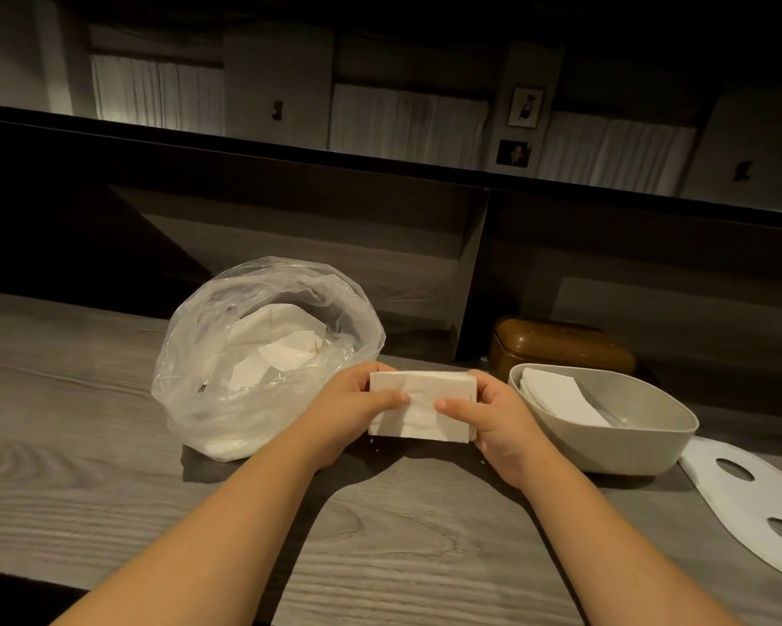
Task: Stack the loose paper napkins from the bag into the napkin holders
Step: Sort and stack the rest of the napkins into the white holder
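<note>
Napkins (420,406), pinched by the left hand (357,408) and right hand (493,413), should be squared before entering the holder (642,449) at three o'clock.

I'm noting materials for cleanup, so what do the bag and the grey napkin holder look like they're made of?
Bag: thin clear plastic film, glossy and crinkled; napkins show through it.
Grey napkin holder: smooth, matte, thick rounded walls; probably moulded plastic, possibly ceramic.

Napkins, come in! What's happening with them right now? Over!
Left hand and right hand both grip the napkin stack. Holder partly filled; bag holds more. Path to holder looks clear.
</note>
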Available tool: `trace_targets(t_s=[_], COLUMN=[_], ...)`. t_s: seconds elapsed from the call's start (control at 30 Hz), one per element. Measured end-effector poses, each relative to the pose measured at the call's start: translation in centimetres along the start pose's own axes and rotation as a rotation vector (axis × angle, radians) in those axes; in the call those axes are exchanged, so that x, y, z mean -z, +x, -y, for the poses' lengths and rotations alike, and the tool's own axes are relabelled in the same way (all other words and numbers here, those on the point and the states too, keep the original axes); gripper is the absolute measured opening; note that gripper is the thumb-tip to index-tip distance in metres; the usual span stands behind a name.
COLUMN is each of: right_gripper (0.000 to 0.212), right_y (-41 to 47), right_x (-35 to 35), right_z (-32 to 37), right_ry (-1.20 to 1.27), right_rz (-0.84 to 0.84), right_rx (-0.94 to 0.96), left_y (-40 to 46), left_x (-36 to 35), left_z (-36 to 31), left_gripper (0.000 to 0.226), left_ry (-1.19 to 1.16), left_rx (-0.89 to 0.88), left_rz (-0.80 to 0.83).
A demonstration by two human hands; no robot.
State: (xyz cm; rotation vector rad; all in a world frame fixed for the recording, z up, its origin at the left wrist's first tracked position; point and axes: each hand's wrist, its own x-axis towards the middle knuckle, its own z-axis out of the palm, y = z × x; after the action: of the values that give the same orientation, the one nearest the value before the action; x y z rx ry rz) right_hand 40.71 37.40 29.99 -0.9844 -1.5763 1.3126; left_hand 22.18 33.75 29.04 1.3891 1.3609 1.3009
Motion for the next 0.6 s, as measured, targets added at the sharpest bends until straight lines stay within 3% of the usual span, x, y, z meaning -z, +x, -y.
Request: trace_targets(t_s=[0.27,0.33,0.43,0.6], right_gripper=[0.021,0.026,0.039,0.061], right_y=[0.5,0.6,0.7,0.4], right_x=[-0.7,-0.9,-0.9,0.0], right_z=[0.5,0.4,0.0,-0.4], right_ry=[0.122,0.025,-0.258,-0.233], right_rz=[-0.06,-0.063,-0.034,-0.031], right_rx=[-0.035,-0.027,0.01,0.103], left_y=[0.1,0.1,-0.3,-0.5], left_x=[-0.3,-0.7,-1.2,-0.7], left_z=[-0.7,-0.4,-0.3,-0.4], left_gripper=[0.018,0.021,0.041,0.079], left_ry=[-0.364,-0.299,0.007,-0.005], left_rx=[0.128,0.105,-0.02,-0.186], left_rz=[-0.052,-0.061,0.024,0.163])
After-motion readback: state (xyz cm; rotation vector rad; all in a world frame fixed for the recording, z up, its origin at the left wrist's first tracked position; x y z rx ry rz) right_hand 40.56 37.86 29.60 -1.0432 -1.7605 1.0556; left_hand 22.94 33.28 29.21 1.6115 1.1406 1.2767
